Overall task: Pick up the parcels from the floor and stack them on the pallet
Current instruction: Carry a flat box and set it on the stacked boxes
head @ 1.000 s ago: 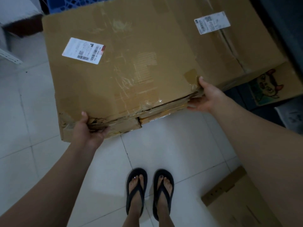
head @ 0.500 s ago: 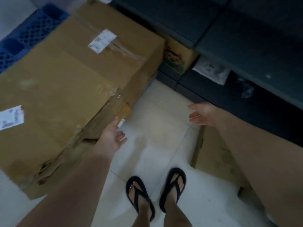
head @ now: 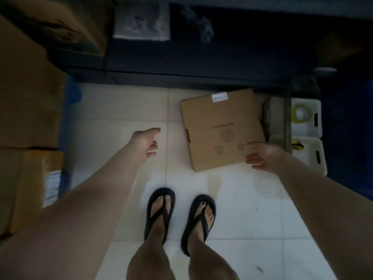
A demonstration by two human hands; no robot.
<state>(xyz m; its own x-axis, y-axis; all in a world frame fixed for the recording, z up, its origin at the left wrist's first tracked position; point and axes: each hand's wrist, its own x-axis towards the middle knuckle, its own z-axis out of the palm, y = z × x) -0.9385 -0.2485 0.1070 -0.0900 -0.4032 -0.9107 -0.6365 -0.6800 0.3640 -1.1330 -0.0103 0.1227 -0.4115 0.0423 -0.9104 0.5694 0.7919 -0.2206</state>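
Now flat box (head: 222, 130) lies on floor (head: 125, 106), ahead-right of us, roughly square. Our right hand (head: 264, 156) nearer, over its near right corner, fingers loose, empty; contact unclear. Our left hand (head: 144, 143) empty, fingers relaxed, left of box, apart.

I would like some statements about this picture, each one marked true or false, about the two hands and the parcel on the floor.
1. A flat cardboard box lies on the tiled floor. True.
2. The left hand grips the box. False: it is open above bare floor, apart from the box.
3. The right hand is open by the box's near corner. True.
4. The person wears white shoes. False: they are black flip-flops.
5. Stacked cartons stand on the person's right. False: the cartons are on the left.
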